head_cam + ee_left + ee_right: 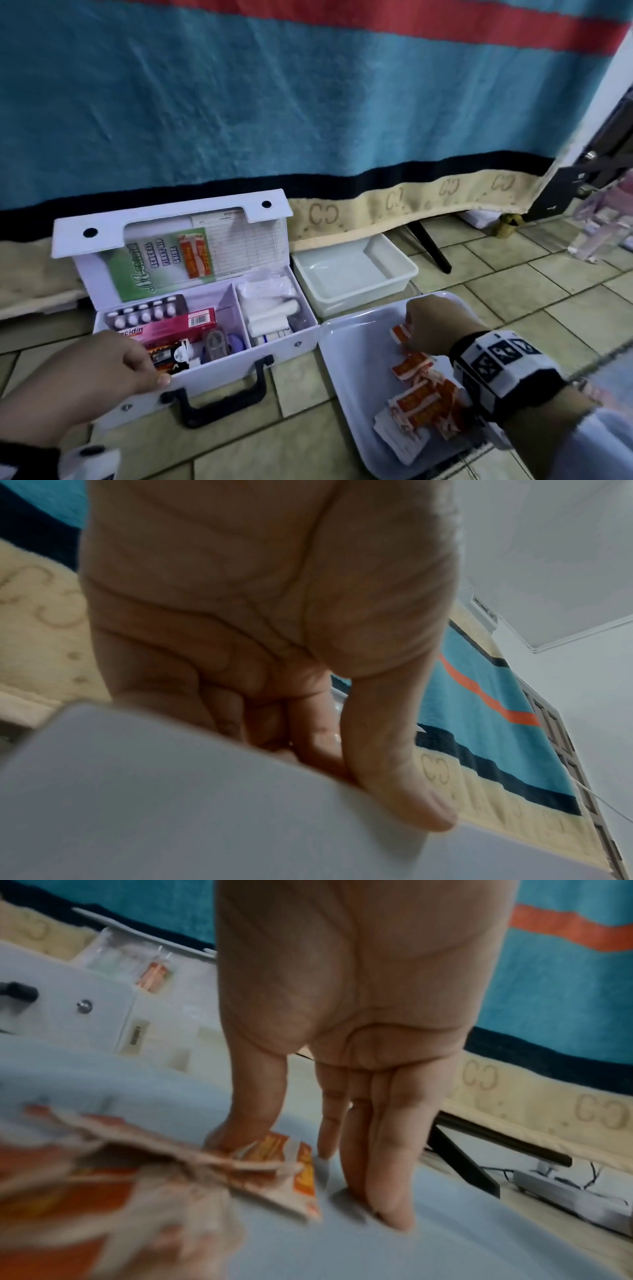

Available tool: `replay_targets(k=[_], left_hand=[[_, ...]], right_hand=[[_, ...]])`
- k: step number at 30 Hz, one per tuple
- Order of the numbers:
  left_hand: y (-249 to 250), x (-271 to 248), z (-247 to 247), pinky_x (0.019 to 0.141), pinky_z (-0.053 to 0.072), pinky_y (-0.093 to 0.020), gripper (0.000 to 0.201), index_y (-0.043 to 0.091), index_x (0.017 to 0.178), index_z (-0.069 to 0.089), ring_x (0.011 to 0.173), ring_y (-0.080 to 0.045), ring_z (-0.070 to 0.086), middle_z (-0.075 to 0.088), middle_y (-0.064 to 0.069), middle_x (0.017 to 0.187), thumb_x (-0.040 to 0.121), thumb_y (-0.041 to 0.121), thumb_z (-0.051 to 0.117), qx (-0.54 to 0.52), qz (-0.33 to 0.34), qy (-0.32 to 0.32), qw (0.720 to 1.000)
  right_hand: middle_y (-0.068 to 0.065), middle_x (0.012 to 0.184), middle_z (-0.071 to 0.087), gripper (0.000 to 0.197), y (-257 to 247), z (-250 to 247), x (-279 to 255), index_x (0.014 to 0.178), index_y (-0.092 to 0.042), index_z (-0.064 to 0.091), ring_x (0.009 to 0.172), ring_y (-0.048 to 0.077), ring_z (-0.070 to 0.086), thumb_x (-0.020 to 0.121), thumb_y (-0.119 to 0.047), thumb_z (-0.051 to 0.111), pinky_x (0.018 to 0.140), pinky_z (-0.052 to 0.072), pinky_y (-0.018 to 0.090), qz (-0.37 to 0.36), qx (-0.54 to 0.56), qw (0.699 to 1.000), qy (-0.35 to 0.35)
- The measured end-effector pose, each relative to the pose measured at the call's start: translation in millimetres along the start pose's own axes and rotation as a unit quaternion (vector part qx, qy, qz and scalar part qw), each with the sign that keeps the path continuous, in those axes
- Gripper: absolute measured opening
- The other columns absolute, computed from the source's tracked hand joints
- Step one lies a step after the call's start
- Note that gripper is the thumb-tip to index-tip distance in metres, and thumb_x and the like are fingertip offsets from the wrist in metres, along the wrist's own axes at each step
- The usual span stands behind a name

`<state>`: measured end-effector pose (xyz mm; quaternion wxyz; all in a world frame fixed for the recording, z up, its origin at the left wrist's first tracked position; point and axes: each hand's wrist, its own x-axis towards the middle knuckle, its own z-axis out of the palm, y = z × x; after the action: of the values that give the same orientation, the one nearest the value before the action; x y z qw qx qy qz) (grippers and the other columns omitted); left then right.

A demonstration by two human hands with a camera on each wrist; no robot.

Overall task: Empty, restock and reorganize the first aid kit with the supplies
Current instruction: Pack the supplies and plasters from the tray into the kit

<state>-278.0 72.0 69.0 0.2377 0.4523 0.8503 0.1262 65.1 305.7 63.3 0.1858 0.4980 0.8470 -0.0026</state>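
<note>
A: From the head view, where does the first aid kit (pixel 219 349) sit?

B: Open on the tiled floor (pixel 513 291), lid (pixel 171 219) propped back against the hanging blanket (pixel 308 102). Its left compartment holds a blister pack (pixel 144 313) and a pink box (pixel 171 329); the right one holds white bandage rolls (pixel 270 308). The left hand (pixel 113 363) grips the kit's front wall, thumb outside, fingers hooked over the rim. Beside the kit lies a pale tray (pixel 346 377) with orange plaster packets (pixel 421 390), and the right hand (pixel 431 329) reaches into them. An empty white tub (pixel 352 274) stands behind the tray.

A: And the left wrist view?

B: The left hand (pixel 260 615) clasps the kit's white wall (pixel 171 804): thumb (pixel 394 777) flat on the outer face, fingers (pixel 308 731) curled inside.

A: The right wrist?

B: The right hand (pixel 359 1001) points down at the tray (pixel 445 1245). The thumb (pixel 253 1110) presses on one plaster packet (pixel 291 1172); the fingers (pixel 394 1150) are straight, tips touching the tray just beside it. Nothing is pinched, so that hand is released. The nearer packets are blurred
</note>
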Motion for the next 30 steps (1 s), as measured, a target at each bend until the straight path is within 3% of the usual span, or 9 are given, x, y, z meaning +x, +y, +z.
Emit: replay_targets(k=[3,5,8,12,17,20,22,25,30], left_hand=[[-1.3,-0.8,2.0,0.064,0.052,-0.034,0.023,0.029,0.048,0.069,0.056,-0.016,0.061,0.063,0.005,0.048,0.061,0.041,0.084,-0.003,0.001,0.017,1.000],[-0.2,-2.1,2.5,0.064,0.052,-0.034,0.023,0.029,0.047,0.069,0.055,-0.016,0.060,0.062,0.006,0.046,0.061,0.040,0.084,-0.005,0.000,0.021,1.000],[2.5,-4.3,2.3,0.062,0.050,-0.031,0.024,0.027,0.046,0.069,0.054,-0.016,0.059,0.061,0.005,0.045,0.061,0.036,0.085,-0.013,-0.008,0.023,1.000],[6.3,-7.0,1.6,0.061,0.048,-0.029,0.025,0.025,0.045,0.069,0.056,-0.015,0.061,0.061,0.005,0.045,0.061,0.035,0.085,-0.017,-0.014,0.028,0.999],[10.6,-9.6,0.6,0.062,0.048,-0.025,0.025,0.030,0.047,0.067,0.058,-0.012,0.062,0.064,0.004,0.049,0.064,0.041,0.082,0.002,-0.024,0.018,1.000],[12.9,-11.5,-0.2,0.059,0.046,-0.024,0.026,0.031,0.048,0.066,0.054,-0.012,0.060,0.063,0.003,0.049,0.066,0.043,0.081,0.003,-0.022,0.010,1.000],[13.4,-13.2,-0.3,0.056,0.043,-0.023,0.026,0.033,0.048,0.065,0.050,-0.012,0.056,0.060,0.003,0.047,0.066,0.044,0.080,0.000,-0.021,0.009,1.000],[14.9,-14.2,-0.8,0.054,0.039,-0.023,0.022,0.032,0.054,0.067,0.051,-0.010,0.055,0.058,0.009,0.044,0.065,0.045,0.080,0.003,-0.019,0.018,1.000],[20.0,-19.7,0.0,0.050,0.037,-0.021,0.030,0.026,0.048,0.063,0.052,-0.005,0.056,0.056,0.015,0.041,0.066,0.044,0.080,0.016,-0.026,0.044,0.999]], right_hand=[[-0.003,0.061,0.050,0.037,2.8,-3.0,3.7,0.056,-0.019,0.047,0.063,0.019,0.051,0.074,-0.043,0.068,0.054,0.037,0.024,0.022,0.005,1.000,-0.015],[-0.001,0.059,0.049,0.041,5.4,-3.3,5.6,0.055,-0.017,0.046,0.054,0.015,0.045,0.077,-0.047,0.064,0.047,0.031,0.024,0.034,0.002,0.999,-0.014],[0.003,0.090,0.066,0.030,5.2,-4.9,3.5,0.088,-0.014,0.064,0.081,0.021,0.061,0.081,-0.043,0.061,0.066,0.044,0.025,0.026,-0.002,1.000,-0.004],[0.007,0.113,0.063,0.041,6.2,-1.9,5.1,0.114,-0.015,0.058,0.103,0.024,0.060,0.078,-0.032,0.067,0.084,0.050,0.031,0.046,0.040,0.998,0.018],[0.000,0.068,0.053,0.030,11.5,-0.2,13.7,0.065,-0.016,0.049,0.073,0.022,0.054,0.079,-0.038,0.063,0.058,0.041,0.023,0.071,0.030,0.997,0.017],[-0.001,0.063,0.049,0.029,17.3,-17.3,7.1,0.066,-0.015,0.052,0.070,0.019,0.051,0.084,-0.037,0.062,0.056,0.038,0.022,0.067,0.001,0.998,0.006],[0.001,0.072,0.061,0.018,16.6,-43.5,-2.4,0.076,-0.016,0.067,0.069,0.016,0.054,0.085,-0.030,0.061,0.060,0.041,0.022,0.039,-0.009,0.999,0.006],[-0.007,0.057,0.062,0.022,-3.8,-87.2,-13.4,0.058,-0.025,0.063,0.058,0.009,0.057,0.078,-0.017,0.067,0.055,0.044,0.021,-0.036,0.111,0.993,0.034],[0.003,0.060,0.066,0.004,-91.0,-112.2,-8.5,0.079,-0.002,0.067,0.051,0.009,0.060,0.082,-0.004,0.067,0.048,0.049,0.019,-0.208,0.381,0.901,-0.004]])
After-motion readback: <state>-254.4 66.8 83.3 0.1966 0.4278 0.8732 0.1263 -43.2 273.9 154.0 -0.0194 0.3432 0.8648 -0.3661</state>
